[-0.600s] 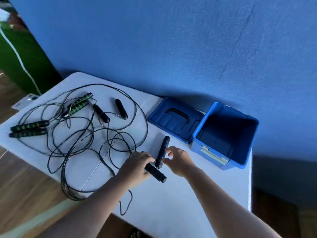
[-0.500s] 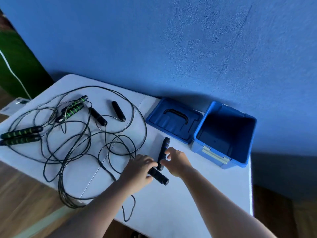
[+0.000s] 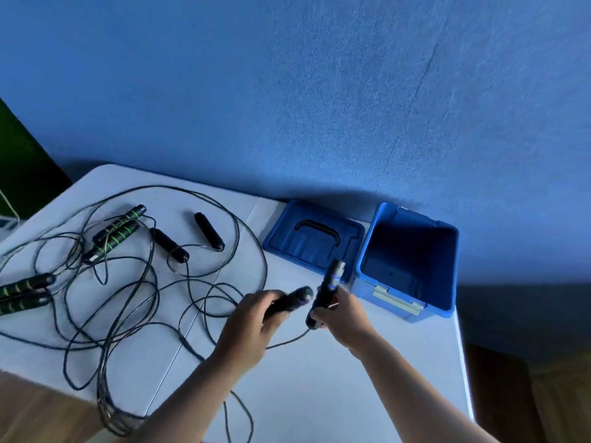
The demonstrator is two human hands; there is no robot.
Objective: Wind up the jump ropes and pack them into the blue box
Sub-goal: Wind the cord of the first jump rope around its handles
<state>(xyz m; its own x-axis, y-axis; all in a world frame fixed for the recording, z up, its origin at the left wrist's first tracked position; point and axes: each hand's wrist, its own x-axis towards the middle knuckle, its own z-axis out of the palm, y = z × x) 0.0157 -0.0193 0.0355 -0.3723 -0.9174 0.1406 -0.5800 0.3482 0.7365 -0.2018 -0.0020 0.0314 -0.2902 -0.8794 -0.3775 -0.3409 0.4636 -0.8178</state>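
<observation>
Both hands hold the handles of one black jump rope above the white table (image 3: pixel 319 394). My left hand (image 3: pixel 252 327) grips one black handle (image 3: pixel 292 301), pointing right. My right hand (image 3: pixel 342 318) grips the other handle (image 3: pixel 329 284), tilted up toward the open blue box (image 3: pixel 409 260). Their thin cord (image 3: pixel 287 342) trails down and left into a tangle of cords (image 3: pixel 128 302). Another black-handled rope (image 3: pixel 209 231) and two green-striped pairs (image 3: pixel 116 233) (image 3: pixel 22 290) lie on the left.
The box's blue lid (image 3: pixel 315 239) lies upside down just left of the box, handle showing. A blue wall stands behind the table. Some cords hang over the table's near edge (image 3: pixel 115 423). Wooden floor shows at the lower left and right.
Both hands have lifted the two black handles off the table; the right-hand handle now tilts up toward the box. The view has shifted left and down.
</observation>
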